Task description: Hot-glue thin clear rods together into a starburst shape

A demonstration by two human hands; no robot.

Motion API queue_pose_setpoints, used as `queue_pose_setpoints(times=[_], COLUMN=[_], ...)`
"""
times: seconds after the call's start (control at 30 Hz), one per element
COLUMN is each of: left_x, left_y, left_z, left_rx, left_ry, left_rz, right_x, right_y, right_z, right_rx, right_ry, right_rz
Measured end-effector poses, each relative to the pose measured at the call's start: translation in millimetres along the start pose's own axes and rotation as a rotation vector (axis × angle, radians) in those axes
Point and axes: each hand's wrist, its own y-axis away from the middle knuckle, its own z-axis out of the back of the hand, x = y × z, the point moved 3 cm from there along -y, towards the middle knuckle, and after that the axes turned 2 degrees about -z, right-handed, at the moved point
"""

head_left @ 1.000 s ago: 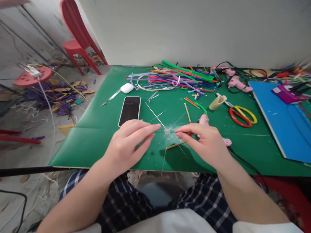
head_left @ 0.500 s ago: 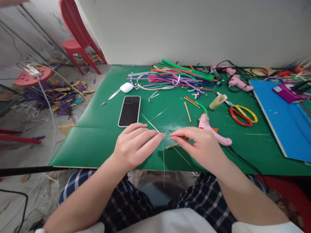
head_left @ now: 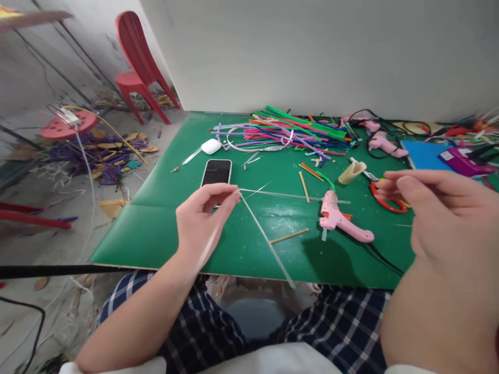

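My left hand (head_left: 205, 221) is closed in a pinch on several thin pale strips (head_left: 268, 241), held just above the green table. One strip reaches right toward the glue gun, another slants down past the table's front edge, and a pale one lies across my wrist. My right hand (head_left: 440, 208) is raised at the right, its thumb and fingers drawn together. Whatever it may hold is too fine to make out. Between the hands lies a pink glue gun (head_left: 345, 226) with a clear stick in its back. A short tan stick (head_left: 290, 236) lies beneath the strips.
A phone (head_left: 218, 171) and white case (head_left: 211, 146) lie behind my left hand. Coloured pipe cleaners (head_left: 280, 132) are heaped at the back. Scissors (head_left: 390, 202), partly hidden by my right hand, lie near a tan tube (head_left: 352, 173). A blue board (head_left: 424, 156) is at the right.
My hands were close together over the table's middle. My right hand has moved far right and up; my left hand has shifted slightly left, with the strips now fanned out from its fingertips.
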Motion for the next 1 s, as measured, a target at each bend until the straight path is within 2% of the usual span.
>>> queue_pose_setpoints(times=[0.1, 0.17, 0.27, 0.3, 0.33, 0.37, 0.47, 0.53, 0.63, 0.8, 1.0], left_x=[8.6, 11.4, 12.2, 12.1, 12.0, 11.9, 12.2, 12.7, 12.8, 11.2, 10.8], left_y=[-1.2, 3.3, 13.6, 17.0, 20.2, 23.1, 29.4, 31.8, 32.6, 29.3, 22.4], left_z=[-5.8, -13.2, -24.0, -27.4, -30.7, -33.8, -41.4, -44.5, -46.2, -43.5, -36.0], left_rx=[0.032, 0.082, 0.138, 0.157, 0.179, 0.199, 0.256, 0.282, 0.318, 0.372, 0.434], left_ry=[0.451, 0.646, 0.744, 0.750, 0.753, 0.756, 0.759, 0.744, 0.700, 0.638, 0.487], left_rz=[0.366, 0.564, 0.718, 0.739, 0.750, 0.753, 0.742, 0.732, 0.718, 0.679, 0.527], right_x=[-23.9, -30.6, -25.6, -21.1, -16.4, -12.4, -5.2, -4.9, -8.0, -9.5, -8.1], right_y=[-11.1, -10.3, 7.7, 16.6, 24.9, 32.9, 50.9, 57.4, 60.8, 59.9, 57.9], right_z=[-8.3, -22.8, -54.9, -66.2, -76.3, -85.9, -107.5, -114.9, -117.1, -115.2, -112.7], right_rx=[0.080, 0.266, 0.655, 0.755, 0.792, 0.807, 0.724, 0.646, 0.574, 0.575, 0.550], right_ry=[-0.101, -0.077, -0.052, -0.071, -0.109, -0.143, -0.242, -0.293, -0.322, -0.392, -0.375], right_rz=[-0.060, -0.103, -0.122, -0.108, -0.093, -0.094, -0.109, -0.142, -0.204, -0.252, -0.248])
